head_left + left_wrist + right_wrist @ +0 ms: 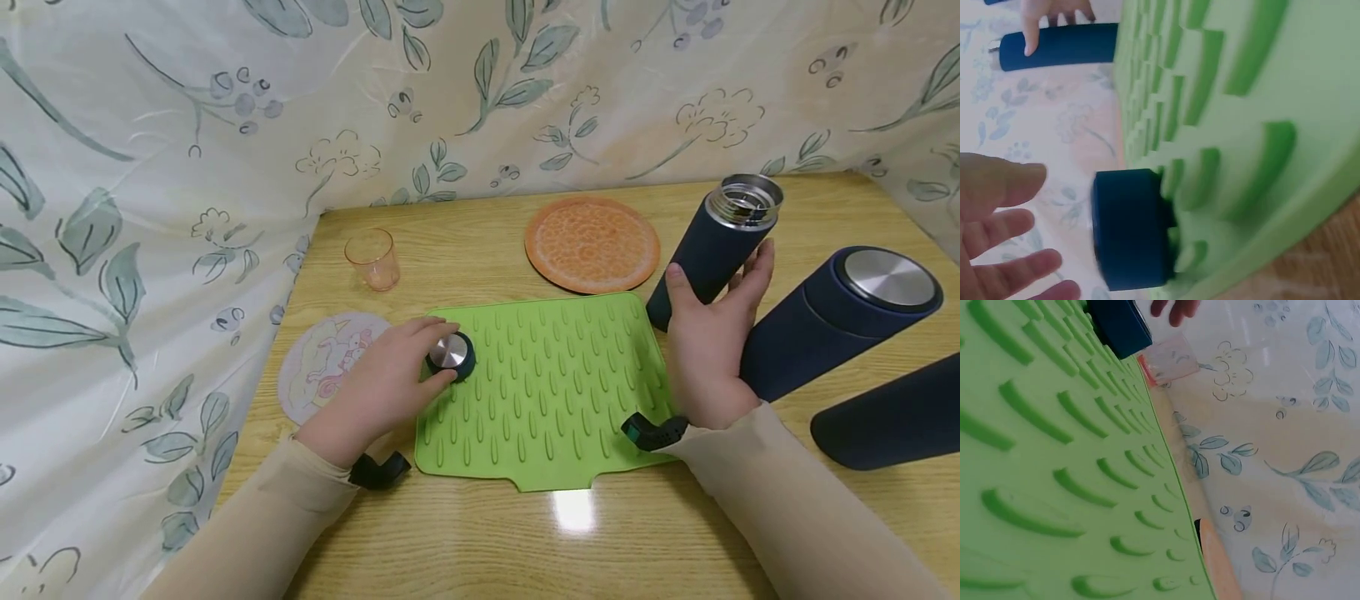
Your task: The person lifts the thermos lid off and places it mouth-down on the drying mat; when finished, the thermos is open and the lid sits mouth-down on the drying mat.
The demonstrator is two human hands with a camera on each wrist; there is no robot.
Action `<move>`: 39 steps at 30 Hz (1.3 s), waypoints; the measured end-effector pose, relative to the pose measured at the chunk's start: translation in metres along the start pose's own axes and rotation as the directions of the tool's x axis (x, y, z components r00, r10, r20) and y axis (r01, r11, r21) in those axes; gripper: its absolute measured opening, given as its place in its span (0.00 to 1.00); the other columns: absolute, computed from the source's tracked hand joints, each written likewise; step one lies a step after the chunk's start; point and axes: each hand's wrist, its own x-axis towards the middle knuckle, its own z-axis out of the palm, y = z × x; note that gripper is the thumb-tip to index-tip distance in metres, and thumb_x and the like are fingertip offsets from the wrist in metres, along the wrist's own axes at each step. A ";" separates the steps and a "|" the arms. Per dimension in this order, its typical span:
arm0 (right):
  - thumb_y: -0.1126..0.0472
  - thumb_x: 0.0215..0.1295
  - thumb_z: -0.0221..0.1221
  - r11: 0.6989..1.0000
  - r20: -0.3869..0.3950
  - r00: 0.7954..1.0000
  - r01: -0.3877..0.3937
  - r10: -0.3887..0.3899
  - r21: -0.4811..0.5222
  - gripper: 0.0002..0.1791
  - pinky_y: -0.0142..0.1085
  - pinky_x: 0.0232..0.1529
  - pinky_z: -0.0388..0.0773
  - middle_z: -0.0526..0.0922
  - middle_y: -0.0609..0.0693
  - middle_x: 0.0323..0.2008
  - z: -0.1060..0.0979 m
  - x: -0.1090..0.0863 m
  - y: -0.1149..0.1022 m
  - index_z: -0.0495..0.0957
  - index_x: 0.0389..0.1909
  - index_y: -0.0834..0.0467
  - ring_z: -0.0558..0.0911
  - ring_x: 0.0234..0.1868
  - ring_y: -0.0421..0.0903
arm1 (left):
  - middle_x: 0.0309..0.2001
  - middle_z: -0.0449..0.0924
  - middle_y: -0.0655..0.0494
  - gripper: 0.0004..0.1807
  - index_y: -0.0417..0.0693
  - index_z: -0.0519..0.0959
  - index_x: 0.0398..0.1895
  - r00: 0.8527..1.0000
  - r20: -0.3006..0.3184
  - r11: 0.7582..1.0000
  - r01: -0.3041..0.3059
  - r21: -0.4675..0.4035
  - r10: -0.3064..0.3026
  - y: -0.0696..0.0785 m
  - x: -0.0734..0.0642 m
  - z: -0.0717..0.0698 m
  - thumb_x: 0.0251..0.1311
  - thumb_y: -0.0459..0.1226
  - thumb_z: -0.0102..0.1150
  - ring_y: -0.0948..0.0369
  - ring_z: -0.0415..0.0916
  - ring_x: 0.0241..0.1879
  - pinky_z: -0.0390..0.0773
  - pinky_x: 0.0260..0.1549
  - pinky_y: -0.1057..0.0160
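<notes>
Upper right, I'm seeing the right hand (711,343) gripping a steel-necked flask (708,257); centre-left, the left hand (386,379) hovering, spread, beside a round lid (452,353).

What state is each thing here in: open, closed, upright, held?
Ribbed green rectangular mat: flat.
Dark blue cylindrical bottle with steel rim: uncapped, upright, gripped by the right hand.
Round dark blue silver-topped lid: detached, on the mat.
Left hand: beside the lid, not gripping.
Dark blue silver-topped cylindrical bottle: capped, upright.
Dark blue bottle at right edge: upright, top out of frame.
Translucent orange cup: upright.
Round orange mat: flat.
Pale round patterned mat: flat.
</notes>
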 end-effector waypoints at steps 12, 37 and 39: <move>0.60 0.82 0.60 0.963 0.267 0.953 0.197 -0.144 -0.182 0.58 0.36 0.89 0.32 0.27 0.33 0.89 -0.033 -0.056 0.005 0.25 0.90 0.36 0.31 0.89 0.34 | 0.67 0.85 0.48 0.24 0.46 0.82 0.70 0.965 -0.237 0.986 -0.136 -0.097 0.110 0.011 -0.023 -0.012 0.73 0.41 0.71 0.46 0.80 0.70 0.79 0.70 0.40; 0.71 0.67 0.73 0.930 -0.102 0.980 0.125 -0.170 -0.346 0.57 0.36 0.76 0.65 0.65 0.37 0.75 -0.106 -0.050 0.002 0.48 0.84 0.39 0.70 0.74 0.38 | 0.48 0.93 0.56 0.18 0.47 0.88 0.58 0.867 -0.280 0.903 -0.430 -0.007 0.411 0.025 -0.053 0.009 0.66 0.39 0.76 0.58 0.90 0.49 0.88 0.52 0.51; 0.71 0.65 0.75 0.930 -0.102 0.981 0.119 -0.164 -0.348 0.57 0.36 0.73 0.68 0.67 0.37 0.74 -0.106 -0.046 0.004 0.50 0.84 0.40 0.72 0.73 0.38 | 0.47 0.93 0.56 0.18 0.47 0.88 0.58 0.869 -0.274 0.903 -0.430 -0.006 0.412 0.025 -0.052 0.010 0.66 0.39 0.76 0.57 0.89 0.50 0.88 0.53 0.50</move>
